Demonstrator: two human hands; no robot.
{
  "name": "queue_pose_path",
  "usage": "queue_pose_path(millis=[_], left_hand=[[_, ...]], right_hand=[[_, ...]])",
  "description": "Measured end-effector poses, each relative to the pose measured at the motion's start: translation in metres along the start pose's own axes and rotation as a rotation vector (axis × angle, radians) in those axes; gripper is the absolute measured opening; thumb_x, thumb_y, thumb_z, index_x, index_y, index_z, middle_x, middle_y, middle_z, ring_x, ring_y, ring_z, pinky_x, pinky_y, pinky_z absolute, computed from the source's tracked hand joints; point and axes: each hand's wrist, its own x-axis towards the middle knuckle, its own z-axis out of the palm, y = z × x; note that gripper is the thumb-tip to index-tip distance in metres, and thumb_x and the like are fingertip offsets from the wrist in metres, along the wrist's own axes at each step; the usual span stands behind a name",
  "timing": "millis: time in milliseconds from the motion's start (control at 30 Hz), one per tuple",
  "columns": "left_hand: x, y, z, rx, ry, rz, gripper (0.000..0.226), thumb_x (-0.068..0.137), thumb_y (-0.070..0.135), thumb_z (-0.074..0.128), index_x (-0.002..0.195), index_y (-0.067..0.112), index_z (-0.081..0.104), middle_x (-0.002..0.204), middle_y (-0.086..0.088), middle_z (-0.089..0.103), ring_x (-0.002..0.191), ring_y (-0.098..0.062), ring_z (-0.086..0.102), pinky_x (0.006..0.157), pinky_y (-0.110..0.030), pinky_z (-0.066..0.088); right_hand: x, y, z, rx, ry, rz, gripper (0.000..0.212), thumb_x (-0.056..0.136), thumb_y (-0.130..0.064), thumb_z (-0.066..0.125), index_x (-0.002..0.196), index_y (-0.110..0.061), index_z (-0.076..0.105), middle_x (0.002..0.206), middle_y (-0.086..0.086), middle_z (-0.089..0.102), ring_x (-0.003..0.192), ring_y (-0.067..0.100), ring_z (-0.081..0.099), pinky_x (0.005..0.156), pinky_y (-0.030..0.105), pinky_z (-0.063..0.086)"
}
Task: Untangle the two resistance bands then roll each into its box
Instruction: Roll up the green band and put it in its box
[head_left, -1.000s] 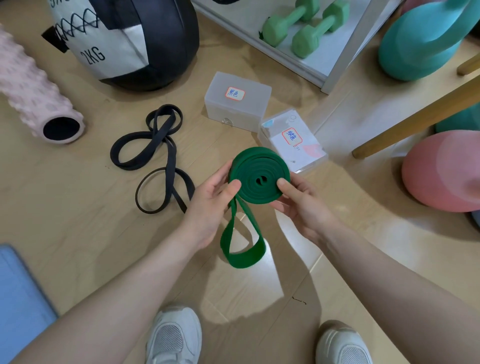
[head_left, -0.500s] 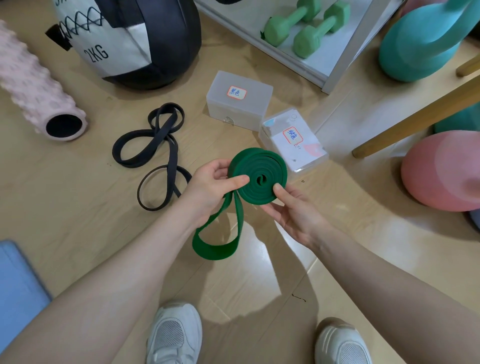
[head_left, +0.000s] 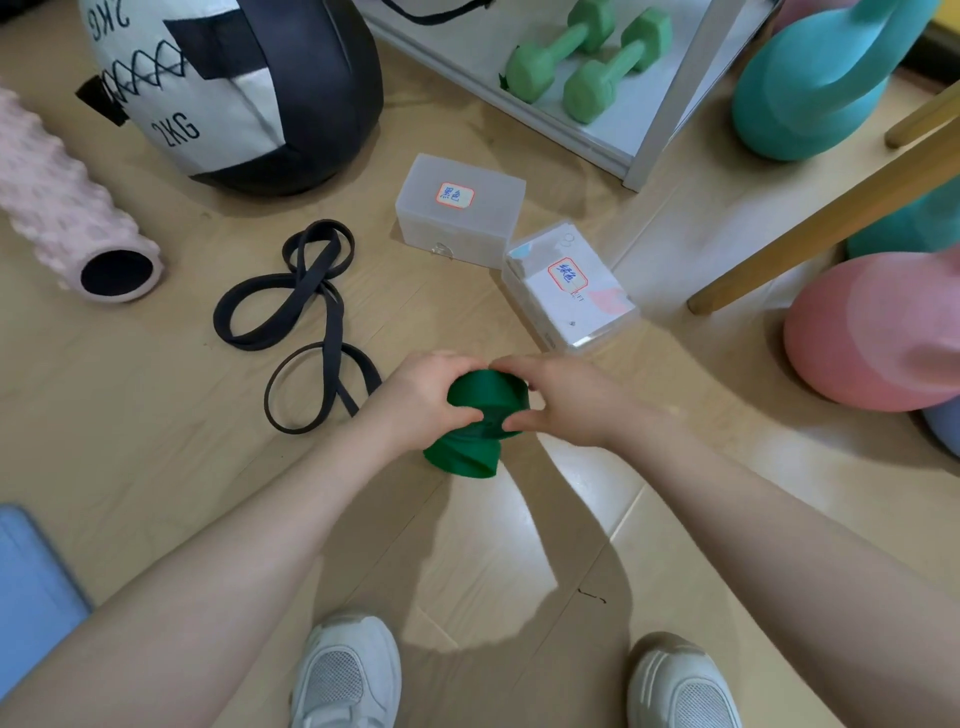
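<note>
The green resistance band (head_left: 483, 400) is wound into a thick roll above the floor. My left hand (head_left: 421, 400) grips its left side and my right hand (head_left: 563, 400) grips its right side, fingers curled round it. A short green tail (head_left: 462, 460) sticks out below the roll. The black band (head_left: 306, 317) lies loose in loops on the floor to the left. Two clear plastic boxes lie beyond my hands, both closed: one with a black-word label (head_left: 460, 210), one with a green-word label (head_left: 569, 288).
A black and white 2KG medicine ball (head_left: 234, 83) and a pink foam roller (head_left: 67, 197) sit at the back left. Green dumbbells (head_left: 587, 52) lie on a shelf. Teal (head_left: 810, 83) and pink (head_left: 872, 332) kettlebells and a wooden leg (head_left: 831, 208) stand right. My shoes (head_left: 348, 675) are below.
The hanging green loop has been wound up almost fully, leaving only a short tail. Both hands have dropped lower and closed round the roll, which now lies edge-on to me.
</note>
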Motion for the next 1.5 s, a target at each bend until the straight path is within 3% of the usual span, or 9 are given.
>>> queue_pose_path(millis=[233, 400, 600, 733, 867, 1067, 1233, 1367, 1500], left_hand=[[-0.010, -0.010, 0.015, -0.298, 0.159, -0.118, 0.043, 0.076, 0.020, 0.074, 0.109, 0.025, 0.047, 0.109, 0.006, 0.059, 0.102, -0.011, 0.056, 0.090, -0.026, 0.046], [-0.019, -0.018, 0.017, -0.786, 0.269, -0.210, 0.046, 0.079, -0.001, 0.066, 0.114, 0.019, 0.044, 0.116, 0.006, 0.055, 0.109, -0.001, 0.054, 0.097, -0.018, 0.043], [-0.013, -0.013, 0.014, -1.113, 0.362, -0.192, 0.024, 0.083, -0.012, 0.054, 0.083, 0.012, 0.052, 0.109, 0.006, 0.064, 0.098, -0.004, 0.064, 0.084, -0.021, 0.051], [-0.010, -0.015, 0.014, -1.135, 0.371, -0.168, 0.022, 0.084, -0.011, 0.053, 0.083, 0.012, 0.052, 0.106, 0.004, 0.064, 0.094, -0.005, 0.066, 0.081, -0.020, 0.052], [-0.009, -0.016, 0.013, -1.016, 0.356, -0.174, 0.016, 0.086, -0.004, 0.054, 0.083, 0.011, 0.051, 0.088, 0.001, 0.063, 0.080, -0.003, 0.064, 0.075, -0.015, 0.051], [-0.005, -0.014, 0.002, -0.993, 0.247, -0.127, 0.023, 0.082, -0.007, 0.058, 0.091, 0.014, 0.053, 0.093, -0.001, 0.062, 0.086, -0.009, 0.062, 0.083, -0.020, 0.051], [-0.005, -0.004, 0.005, -1.044, 0.371, -0.197, 0.021, 0.081, -0.005, 0.061, 0.088, 0.014, 0.056, 0.086, 0.001, 0.064, 0.081, -0.009, 0.063, 0.077, -0.019, 0.052], [-0.006, 0.008, 0.014, -1.237, 0.482, -0.231, 0.015, 0.086, -0.002, 0.056, 0.082, 0.013, 0.053, 0.087, 0.002, 0.062, 0.082, -0.007, 0.062, 0.079, -0.021, 0.050], [-0.007, 0.007, 0.013, -1.185, 0.452, -0.141, 0.023, 0.084, -0.007, 0.056, 0.091, 0.015, 0.055, 0.101, -0.001, 0.065, 0.096, -0.011, 0.063, 0.089, -0.023, 0.050]], right_hand=[[0.000, 0.004, 0.006, 0.294, 0.091, 0.004, 0.035, 0.083, -0.020, 0.066, 0.117, -0.015, 0.057, 0.096, -0.002, 0.060, 0.078, 0.016, 0.049, 0.071, 0.028, 0.039], [-0.011, 0.017, -0.008, 0.702, 0.252, 0.079, 0.030, 0.084, -0.009, 0.064, 0.112, -0.019, 0.061, 0.098, -0.001, 0.063, 0.080, 0.015, 0.053, 0.078, 0.021, 0.045], [-0.010, 0.016, -0.003, 1.099, 0.281, 0.080, 0.030, 0.086, -0.001, 0.059, 0.112, -0.016, 0.060, 0.101, 0.008, 0.068, 0.089, 0.027, 0.061, 0.089, 0.032, 0.051], [-0.012, 0.016, 0.004, 1.322, 0.267, 0.083, 0.031, 0.088, 0.002, 0.053, 0.113, -0.014, 0.059, 0.097, -0.008, 0.070, 0.093, 0.014, 0.066, 0.092, 0.030, 0.052], [-0.014, 0.019, 0.013, 1.402, 0.240, 0.088, 0.031, 0.088, -0.001, 0.054, 0.117, -0.010, 0.057, 0.109, 0.002, 0.064, 0.095, 0.015, 0.066, 0.089, 0.030, 0.053], [-0.013, 0.025, 0.010, 1.524, 0.282, 0.144, 0.033, 0.085, -0.008, 0.054, 0.118, -0.012, 0.057, 0.108, 0.003, 0.064, 0.095, 0.013, 0.064, 0.087, 0.026, 0.053], [-0.013, 0.023, 0.013, 1.590, 0.253, 0.159, 0.038, 0.079, -0.016, 0.064, 0.117, -0.013, 0.059, 0.099, -0.003, 0.069, 0.092, 0.012, 0.065, 0.095, 0.032, 0.050], [-0.009, 0.013, 0.015, 1.800, 0.274, 0.136, 0.029, 0.076, -0.010, 0.057, 0.103, -0.016, 0.067, 0.097, 0.000, 0.072, 0.092, 0.015, 0.068, 0.083, 0.028, 0.056], [-0.008, 0.009, 0.015, 1.882, 0.302, 0.199, 0.025, 0.079, -0.011, 0.056, 0.101, -0.014, 0.068, 0.095, 0.001, 0.073, 0.094, 0.020, 0.066, 0.088, 0.031, 0.054]])
